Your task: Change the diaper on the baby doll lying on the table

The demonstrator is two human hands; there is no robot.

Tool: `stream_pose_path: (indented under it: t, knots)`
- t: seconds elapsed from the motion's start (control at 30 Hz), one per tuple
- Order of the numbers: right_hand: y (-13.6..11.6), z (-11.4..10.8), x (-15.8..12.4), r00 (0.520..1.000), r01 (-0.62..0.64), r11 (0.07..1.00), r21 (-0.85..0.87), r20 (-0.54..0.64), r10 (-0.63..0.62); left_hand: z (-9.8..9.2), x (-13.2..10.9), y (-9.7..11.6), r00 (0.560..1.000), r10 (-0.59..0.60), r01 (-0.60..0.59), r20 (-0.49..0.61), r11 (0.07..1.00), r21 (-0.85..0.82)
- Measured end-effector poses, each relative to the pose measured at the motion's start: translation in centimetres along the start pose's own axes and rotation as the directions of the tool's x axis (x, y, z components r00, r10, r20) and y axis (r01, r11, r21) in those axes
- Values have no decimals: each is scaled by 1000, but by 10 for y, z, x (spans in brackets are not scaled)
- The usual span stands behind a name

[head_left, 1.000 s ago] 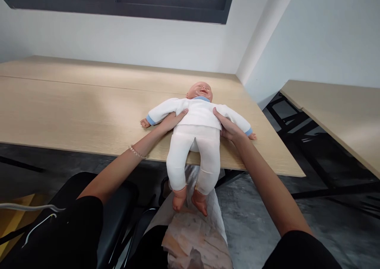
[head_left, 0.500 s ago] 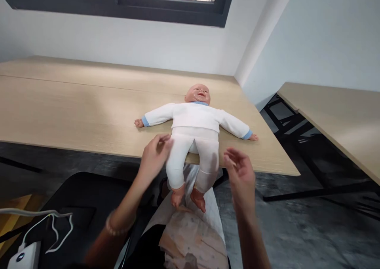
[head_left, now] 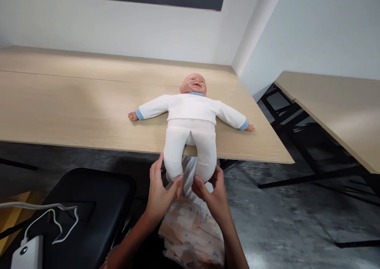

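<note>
A baby doll (head_left: 192, 110) lies on its back on the wooden table (head_left: 74, 114), arms stretched out to both sides. It wears a white top with blue cuffs and collar, and white leggings (head_left: 175, 146). Its lower legs hang over the table's front edge. Around the doll's leg on the left, near the ankle, my left hand (head_left: 160, 188) is closed, thumb in front. My right hand (head_left: 214, 190) grips the other leg the same way. Both doll feet are mostly hidden by my hands. Patterned cloth (head_left: 190, 235) rests on my lap below.
At the left stands a black chair (head_left: 97, 197) with a white power bank (head_left: 28, 255) and white cables on it. A second table (head_left: 335, 107) with black metal legs is to the right. Behind the doll rises a white wall (head_left: 118, 27) under a dark window frame.
Both hands have come down and inward from beside the doll's hips and taken hold of its lower legs. The view has tilted slightly downward.
</note>
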State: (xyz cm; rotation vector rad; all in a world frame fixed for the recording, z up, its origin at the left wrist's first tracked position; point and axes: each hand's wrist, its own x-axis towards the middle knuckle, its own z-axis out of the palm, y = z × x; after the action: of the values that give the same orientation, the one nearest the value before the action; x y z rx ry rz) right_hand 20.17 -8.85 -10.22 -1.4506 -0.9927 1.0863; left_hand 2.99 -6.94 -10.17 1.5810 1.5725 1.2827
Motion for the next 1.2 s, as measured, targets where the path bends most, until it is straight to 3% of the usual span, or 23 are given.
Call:
stream_pose_path:
  t: [0.07, 0.17, 0.23, 0.3, 0.37, 0.5, 0.6, 0.67, 0.73, 0.8, 0.87, 0.93, 1.03, 1.1, 1.2]
  knots:
    - [2, -8, 0, 999, 1, 1000, -19, -51, -2, -1, -10, -11, 991, -129, 133, 35, 979, -157]
    - [6, -26, -2, 987, 47, 991, -123, -149, -65, -10, -22, -39, 941, -263, 311, 213, 920, -238]
    - [9, -42, -4, 972, 89, 969, -230, -191, -135, -19, -27, -59, 898, -270, 343, 346, 923, -171]
    - [14, -58, -8, 957, 106, 948, -300, -227, -179, -27, -29, -74, 854, -221, 279, 472, 959, -56]
    - [21, -72, -14, 942, 83, 944, -321, -284, -180, -31, -28, -78, 759, -148, 176, 634, 984, 19]
    - [35, -91, -23, 907, -48, 975, -219, -419, -49, -21, -22, -66, 475, -30, 124, 879, 992, -33]
    - [43, -98, -27, 889, -123, 980, -156, -456, 39, -10, -19, -59, 361, 53, 157, 931, 981, -117]
    - [47, -103, -29, 899, -131, 976, -174, -437, 42, -6, -19, -59, 354, 95, 150, 930, 976, -157]
    - [50, -109, -33, 940, -139, 962, -234, -338, 54, -7, -18, -62, 378, 106, 114, 920, 981, -160]
    - [51, -116, -40, 980, -159, 938, -309, -163, 112, -12, -18, -67, 393, 105, 81, 913, 986, -148]
    - [49, -120, -49, 979, -174, 905, -387, 31, 201, -18, -18, -72, 385, 106, 75, 917, 986, -146]
    - [43, -121, -59, 939, -170, 876, -452, 195, 283, -21, -19, -76, 387, 105, 122, 916, 979, -163]
    - [29, -114, -69, 849, -163, 857, -488, 373, 374, -17, -21, -79, 429, 62, 249, 901, 951, -184]
    - [18, -109, -72, 795, -172, 862, -476, 450, 407, -12, -21, -76, 442, 41, 314, 896, 929, -197]
    - [6, -104, -72, 755, -182, 859, -478, 492, 434, -4, -19, -66, 429, 75, 350, 900, 905, -243]
